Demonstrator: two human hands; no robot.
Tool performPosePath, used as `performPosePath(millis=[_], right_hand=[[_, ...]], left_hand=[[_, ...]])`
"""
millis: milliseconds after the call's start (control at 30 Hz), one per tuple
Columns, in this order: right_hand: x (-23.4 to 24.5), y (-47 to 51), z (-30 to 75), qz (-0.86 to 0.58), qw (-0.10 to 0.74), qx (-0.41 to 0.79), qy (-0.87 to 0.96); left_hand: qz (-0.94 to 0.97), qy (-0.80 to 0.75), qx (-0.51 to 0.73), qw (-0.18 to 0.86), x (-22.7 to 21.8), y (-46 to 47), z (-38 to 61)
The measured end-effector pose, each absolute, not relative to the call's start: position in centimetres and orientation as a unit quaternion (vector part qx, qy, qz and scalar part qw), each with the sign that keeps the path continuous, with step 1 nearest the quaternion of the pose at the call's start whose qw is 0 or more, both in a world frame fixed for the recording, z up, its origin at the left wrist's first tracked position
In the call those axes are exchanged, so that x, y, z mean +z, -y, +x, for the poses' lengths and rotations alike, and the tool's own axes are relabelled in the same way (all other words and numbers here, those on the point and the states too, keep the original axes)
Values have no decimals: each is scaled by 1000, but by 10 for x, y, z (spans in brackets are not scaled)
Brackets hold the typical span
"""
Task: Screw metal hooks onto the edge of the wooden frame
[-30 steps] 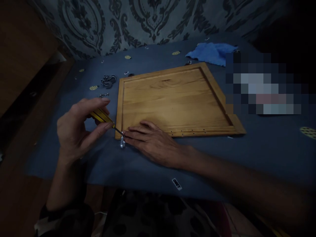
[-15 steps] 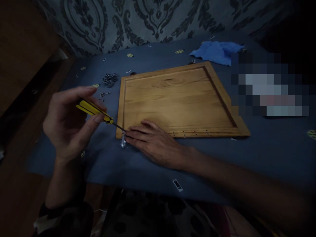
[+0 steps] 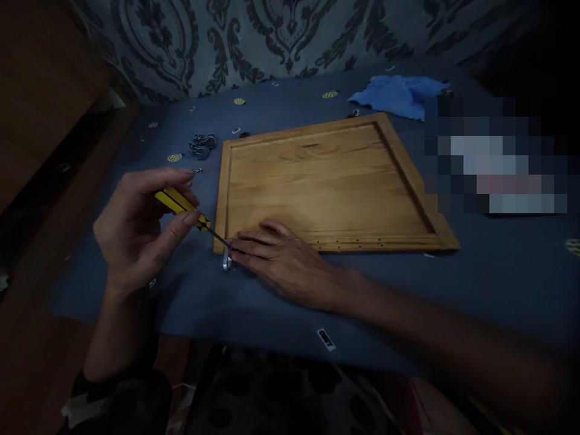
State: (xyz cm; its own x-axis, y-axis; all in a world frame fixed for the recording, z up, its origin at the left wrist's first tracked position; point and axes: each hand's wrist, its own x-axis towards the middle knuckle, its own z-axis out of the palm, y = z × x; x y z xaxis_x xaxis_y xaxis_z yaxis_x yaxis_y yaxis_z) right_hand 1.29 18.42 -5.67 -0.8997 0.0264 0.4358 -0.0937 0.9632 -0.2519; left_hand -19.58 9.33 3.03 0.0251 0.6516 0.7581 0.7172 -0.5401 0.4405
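Observation:
My left hand (image 3: 140, 229) grips a yellow-and-black screwdriver (image 3: 176, 199), its thumb and fingers around the handle. The metal shaft slants down to the near left corner of a framed wooden board (image 3: 312, 181). There the tip meets a small silver metal hook (image 3: 226, 260), which sticks out past the board's near edge. My right hand (image 3: 290, 260) lies flat along that edge with fingers stretched out, and its fingertips touch or cover part of the hook's base. What lies under those fingertips is hidden. Several small dark holes run along the near edge right of this hand.
Behind the left hand lie a pile of metal hooks (image 3: 202, 146) and some small screws (image 3: 197, 171) on the dark blue cloth (image 3: 272, 332). A blue rag (image 3: 396, 95) rests at the back right. A patterned wall or backrest (image 3: 290, 36) borders the far side.
My left hand has shifted slightly right and down with the screwdriver, and the handle has turned a little. My right hand, the board and the hook look the same.

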Motion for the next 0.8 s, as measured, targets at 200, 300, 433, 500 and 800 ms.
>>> performPosePath(millis=[200,300,433,500,800], right_hand=[[-57,-185,12,23,234,132,963],[-57,-185,12,20,224,133,965],[-58,-185,12,21,220,139,965],[-59,-185,13,21,221,141,965],[-58,-185,12,19,229,134,964]], left_hand=[[-720,485,-495,30,30,-92,-196],[-728,478,-489,44,29,-93,-199],[-742,461,-482,67,29,-94,-203],[-744,461,-479,74,28,-94,-204],[-737,488,-465,47,30,-91,-198]])
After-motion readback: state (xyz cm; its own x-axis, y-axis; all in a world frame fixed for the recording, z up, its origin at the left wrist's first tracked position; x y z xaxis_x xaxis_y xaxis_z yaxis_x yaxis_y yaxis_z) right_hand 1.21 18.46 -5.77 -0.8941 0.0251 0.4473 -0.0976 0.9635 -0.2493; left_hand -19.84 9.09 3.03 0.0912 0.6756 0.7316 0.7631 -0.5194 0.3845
